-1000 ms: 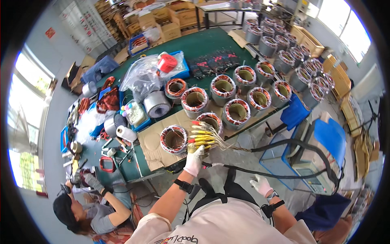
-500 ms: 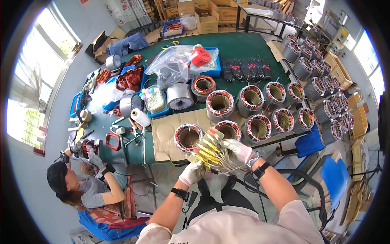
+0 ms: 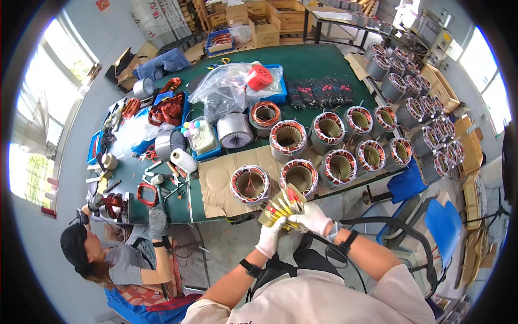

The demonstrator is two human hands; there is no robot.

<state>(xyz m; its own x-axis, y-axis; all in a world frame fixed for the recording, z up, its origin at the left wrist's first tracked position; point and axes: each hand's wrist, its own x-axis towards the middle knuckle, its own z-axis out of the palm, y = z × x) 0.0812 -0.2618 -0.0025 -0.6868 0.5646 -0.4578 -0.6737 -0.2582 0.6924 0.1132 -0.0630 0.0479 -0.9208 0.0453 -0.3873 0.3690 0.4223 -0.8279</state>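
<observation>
Both my hands wear white gloves and hold a bundle of grey wires with yellow sleeves and red bits [image 3: 283, 208], in front of the table's near edge. My left hand [image 3: 268, 237] is closed on its near side, while my right hand [image 3: 313, 218] grips it from the right. The bundle's lower part is hidden by my fingers. Just beyond it stand two motor stators, one with copper windings [image 3: 250, 182] at the left and another [image 3: 298, 177] at the right, upright on flattened cardboard [image 3: 215, 183].
More wound stators [image 3: 340, 167] stand rightward in rows. A bare stator core [image 3: 234, 130], a white thread cone [image 3: 184, 160] and blue trays lie left of centre. At left, a co-worker's grey-gloved hand [image 3: 157, 222] reaches toward a red rectangular coil [image 3: 147, 194]. Dark lead bundles [image 3: 319, 93] lie farther back.
The bundle has turned in my hands, its wires no longer fanning rightward. My left hand has moved right, closer to my right hand. One co-worker's hand has shifted right toward the red coil.
</observation>
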